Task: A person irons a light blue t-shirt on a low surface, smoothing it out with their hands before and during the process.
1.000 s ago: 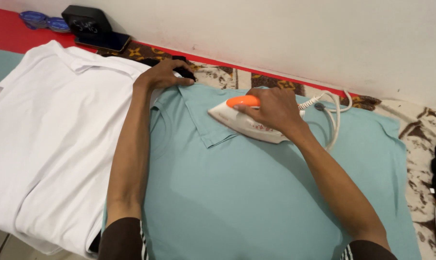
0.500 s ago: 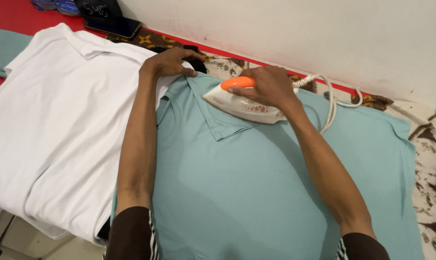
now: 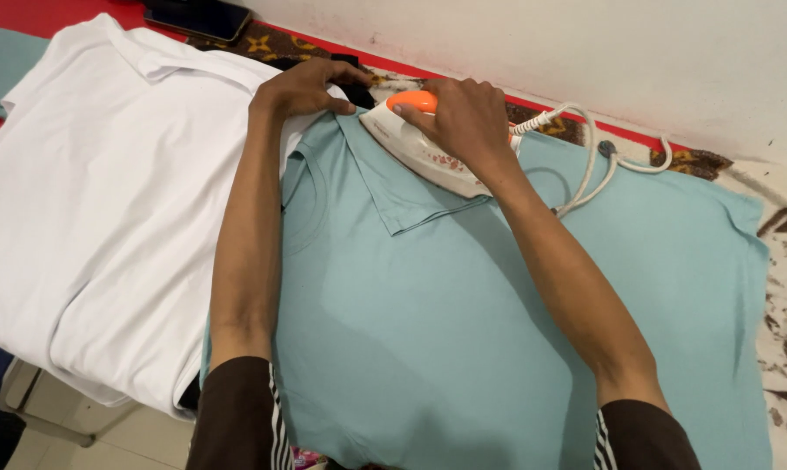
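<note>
Fingers of our right hand [image 3: 465,117] are clenching the white, orange-handled iron [image 3: 415,144] on the teal cotton shirt [image 3: 463,331]; our left hand [image 3: 302,90] is lying flat, pinning its far-left corner.

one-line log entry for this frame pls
right hand: grips orange-handled white iron on teal cotton shirt collar | left hand: pins shirt edge | white cord: trails right | folded white shirt: beside

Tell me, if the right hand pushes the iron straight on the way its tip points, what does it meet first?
Most likely the left hand. The right hand grips the iron, whose tip points up-left along the teal shirt collar, close to the left fingers pressing there. The gap looks small, though depth is unclear.
</note>
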